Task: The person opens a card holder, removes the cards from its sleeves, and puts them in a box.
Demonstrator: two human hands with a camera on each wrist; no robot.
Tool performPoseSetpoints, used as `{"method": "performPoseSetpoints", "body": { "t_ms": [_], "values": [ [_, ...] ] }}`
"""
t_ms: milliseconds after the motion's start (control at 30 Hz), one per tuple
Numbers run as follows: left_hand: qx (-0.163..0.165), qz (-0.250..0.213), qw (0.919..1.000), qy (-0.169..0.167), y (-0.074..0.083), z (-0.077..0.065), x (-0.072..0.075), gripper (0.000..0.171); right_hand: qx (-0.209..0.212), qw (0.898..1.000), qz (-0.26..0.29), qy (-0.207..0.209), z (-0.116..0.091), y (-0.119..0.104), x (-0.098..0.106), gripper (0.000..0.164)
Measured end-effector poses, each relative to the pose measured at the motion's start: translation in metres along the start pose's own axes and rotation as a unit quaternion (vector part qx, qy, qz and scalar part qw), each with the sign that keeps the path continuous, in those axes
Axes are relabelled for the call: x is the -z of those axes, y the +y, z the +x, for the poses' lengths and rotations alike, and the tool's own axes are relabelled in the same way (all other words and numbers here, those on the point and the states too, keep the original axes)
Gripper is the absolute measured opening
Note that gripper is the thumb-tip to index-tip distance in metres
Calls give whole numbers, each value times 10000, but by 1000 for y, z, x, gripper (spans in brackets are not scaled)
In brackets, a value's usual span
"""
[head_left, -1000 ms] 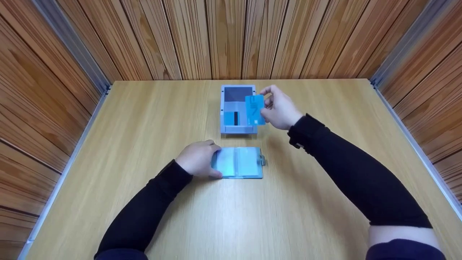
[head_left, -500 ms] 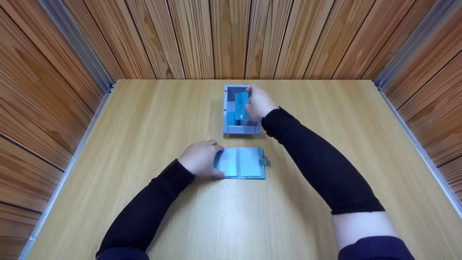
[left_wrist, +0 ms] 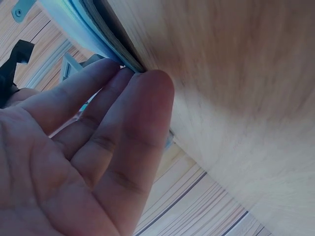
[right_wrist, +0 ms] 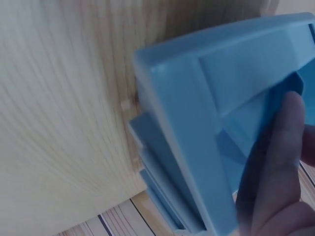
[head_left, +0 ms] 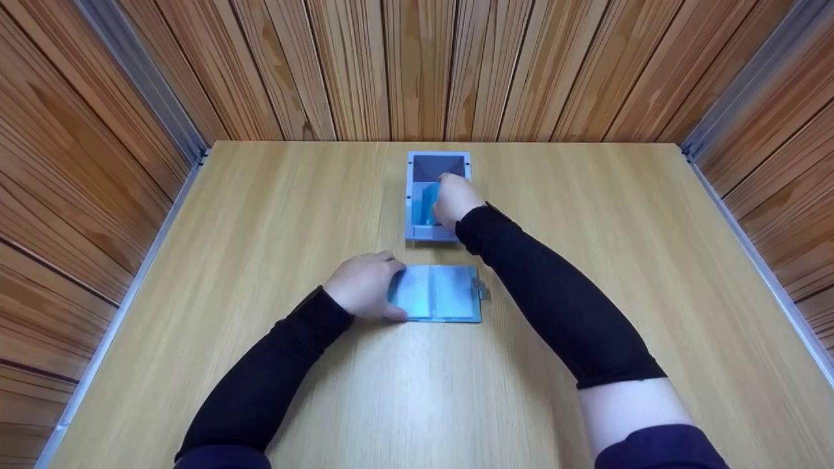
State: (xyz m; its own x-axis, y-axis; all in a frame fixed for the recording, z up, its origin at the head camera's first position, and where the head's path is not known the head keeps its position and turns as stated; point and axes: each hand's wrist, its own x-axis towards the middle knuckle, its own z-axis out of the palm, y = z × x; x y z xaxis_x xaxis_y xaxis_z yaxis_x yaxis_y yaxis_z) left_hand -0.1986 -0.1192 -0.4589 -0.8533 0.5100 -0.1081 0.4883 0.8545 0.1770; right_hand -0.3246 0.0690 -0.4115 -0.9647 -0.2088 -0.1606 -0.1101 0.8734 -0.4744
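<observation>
A light-blue card holder [head_left: 453,292] lies spread out on the table, its clear pages facing up and a small clasp at its right edge. My left hand [head_left: 363,285] holds its left side, thumb at the near corner and fingers at the far one. In the left wrist view the fingertips meet the holder's edge [left_wrist: 93,27]. Beyond it stands a pale blue-violet box [head_left: 409,195] with an open top. My right hand [head_left: 457,199] reaches into this box and pinches a blue card [head_left: 431,198], mostly covered by the hand. More blue shows beside that card, lower in the box.
The wooden table [head_left: 293,195] ends at a plank wall [head_left: 352,71] behind the box. Metal profiles [head_left: 144,75] run up the corners, with plank walls on both sides.
My right hand has carried the blue card leftward from beside the box, then down into it. The left hand stays on the card holder.
</observation>
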Motion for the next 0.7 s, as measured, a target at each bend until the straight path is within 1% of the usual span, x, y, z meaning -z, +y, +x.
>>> {"method": "performPoseSetpoints", "body": {
  "t_ms": [100, 233, 300, 367, 500, 633, 700],
  "values": [
    [-42, 9, 10000, 31, 0, 0, 0, 90, 52, 9998, -130, -133, 0, 3, -1, 50],
    [-30, 11, 10000, 27, 1, 1, 1, 90, 79, 9995, 18, -304, -2, 5, 1, 47],
    [-8, 4, 10000, 5, 1, 1, 1, 90, 98, 9994, 109, -301, -3, 5, 3, 46],
    [9, 16, 10000, -17, 1, 1, 2, 90, 138, 9996, 162, -208, -5, 5, 6, 45],
    [20, 37, 10000, -22, 1, 0, 1, 91, 295, 9986, 437, 7, -10, 6, 11, 41],
    [0, 50, 10000, 17, 0, 0, -1, 91, 583, 9937, 935, 180, -15, 8, 18, 40],
    [-19, 34, 10000, 47, 0, 0, -1, 90, 755, 9909, 1081, 258, -19, 9, 23, 41]
  ]
}}
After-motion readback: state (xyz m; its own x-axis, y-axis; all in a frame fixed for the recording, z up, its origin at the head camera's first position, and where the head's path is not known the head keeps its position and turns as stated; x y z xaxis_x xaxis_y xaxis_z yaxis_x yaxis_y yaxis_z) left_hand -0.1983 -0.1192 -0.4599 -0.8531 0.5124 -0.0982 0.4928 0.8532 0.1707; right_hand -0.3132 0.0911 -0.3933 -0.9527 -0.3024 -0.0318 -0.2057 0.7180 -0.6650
